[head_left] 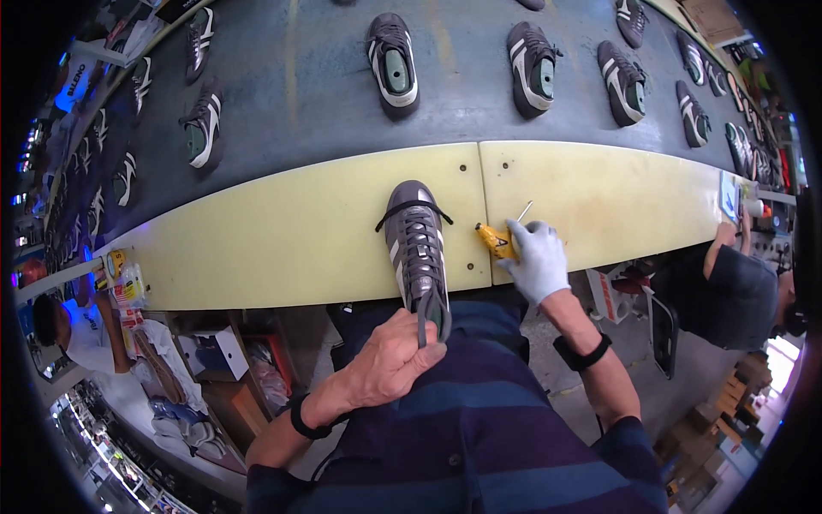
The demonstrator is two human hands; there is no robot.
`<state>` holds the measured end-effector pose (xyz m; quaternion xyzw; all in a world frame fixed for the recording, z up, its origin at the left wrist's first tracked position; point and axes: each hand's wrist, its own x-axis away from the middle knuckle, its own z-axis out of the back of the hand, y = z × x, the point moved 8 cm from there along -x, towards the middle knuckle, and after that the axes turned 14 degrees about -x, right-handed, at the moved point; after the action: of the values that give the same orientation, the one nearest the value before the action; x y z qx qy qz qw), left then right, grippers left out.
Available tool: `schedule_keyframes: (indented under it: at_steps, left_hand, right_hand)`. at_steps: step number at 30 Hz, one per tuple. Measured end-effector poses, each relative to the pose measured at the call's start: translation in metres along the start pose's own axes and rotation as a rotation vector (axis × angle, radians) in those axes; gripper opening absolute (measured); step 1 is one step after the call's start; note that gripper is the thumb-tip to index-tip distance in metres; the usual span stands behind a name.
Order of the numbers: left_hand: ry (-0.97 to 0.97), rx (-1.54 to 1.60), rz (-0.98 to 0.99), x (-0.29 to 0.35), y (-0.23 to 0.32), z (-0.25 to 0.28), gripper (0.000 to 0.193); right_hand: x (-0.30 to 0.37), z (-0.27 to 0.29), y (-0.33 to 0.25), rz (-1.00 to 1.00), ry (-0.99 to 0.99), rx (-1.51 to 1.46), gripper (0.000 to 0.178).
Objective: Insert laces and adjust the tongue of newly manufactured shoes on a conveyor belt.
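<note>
My bare left hand [390, 360] is closed on the heel collar of a grey sneaker [419, 244] with pale side stripes. The sneaker lies toe away from me on the cream tabletop, its heel over the near edge. A black lace or cord [413, 206] crosses its toe end, with ends sticking out at both sides. To the right, my white-gloved right hand [539, 261] has its fingers around a yellow hand tool [497, 242] with a dark tip. A thin metal rod [525, 210] shows beyond the fingers; whether it belongs to the tool I cannot tell.
Beyond the cream tabletop [282, 231] runs a dark belt [325, 94] carrying several similar sneakers, such as one sneaker [395, 68] straight ahead. A person [728, 283] is at the far right, another person [86, 330] at the left. An open cardboard box [227, 407] stands below left.
</note>
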<state>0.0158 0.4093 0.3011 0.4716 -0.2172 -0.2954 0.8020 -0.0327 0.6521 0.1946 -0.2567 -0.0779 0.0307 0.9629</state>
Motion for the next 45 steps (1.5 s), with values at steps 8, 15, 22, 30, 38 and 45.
schedule_keyframes:
  at_steps: [8, 15, 22, 30, 38, 45]
  left_hand:
    - [-0.063, 0.039, 0.017, 0.018, 0.003, -0.002, 0.034]
    - [0.009, 0.058, -0.015, 0.01, 0.006, 0.006, 0.033]
    - [-0.024, 0.074, 0.022, 0.01, 0.003, 0.004, 0.038]
    - [-0.002, 0.085, -0.023, 0.005, 0.018, 0.009, 0.038]
    - [0.005, 0.028, -0.046, 0.005, 0.029, 0.005, 0.037]
    - [-0.007, 0.063, 0.004, 0.001, 0.025, 0.007, 0.036]
  right_hand:
    - [-0.01, 0.014, -0.053, -0.026, -0.056, -0.695, 0.038]
    - [0.022, 0.007, -0.123, 0.377, -0.476, -0.321, 0.026]
    - [0.047, 0.019, -0.114, 0.144, -0.651, -0.668, 0.019]
    - [0.028, 0.012, -0.124, 0.246, -0.573, -0.454, 0.02]
    - [0.03, -0.003, -0.128, 0.4, -0.56, -0.153, 0.019]
    - [0.035, 0.013, -0.103, 0.177, -0.495, -0.613, 0.019]
